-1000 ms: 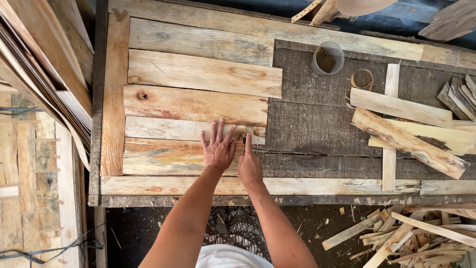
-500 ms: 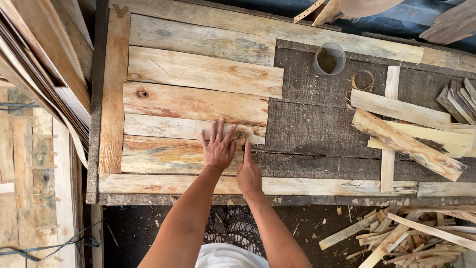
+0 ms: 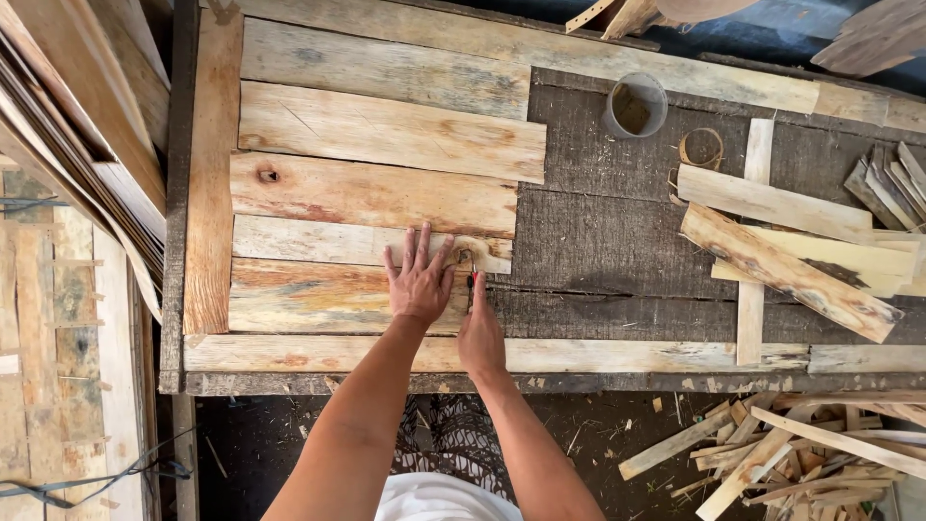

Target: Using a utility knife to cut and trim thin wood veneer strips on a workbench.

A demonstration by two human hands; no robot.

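Observation:
My left hand (image 3: 420, 282) lies flat with fingers spread on the right end of a pale, orange-streaked plank (image 3: 318, 301). That plank is the nearest of several laid side by side on a dark workbench (image 3: 598, 241). My right hand (image 3: 479, 330) rests edge-on just right of the left one, at the plank's end. Its fingers are closed on a small dark pencil-like tool (image 3: 472, 278) with a red tip, which touches the plank's end. The planks above, one with a knot (image 3: 367, 193), end in a stepped line.
A grey cup (image 3: 635, 104) and a thin ring (image 3: 701, 148) stand at the back of the bench. Loose rough planks (image 3: 786, 265) are piled on its right. Wood scraps (image 3: 772, 444) litter the ground at lower right. Stacked boards (image 3: 77, 145) lean on the left.
Both hands stay on the same plank. The right hand has drawn back slightly toward me along the plank's end.

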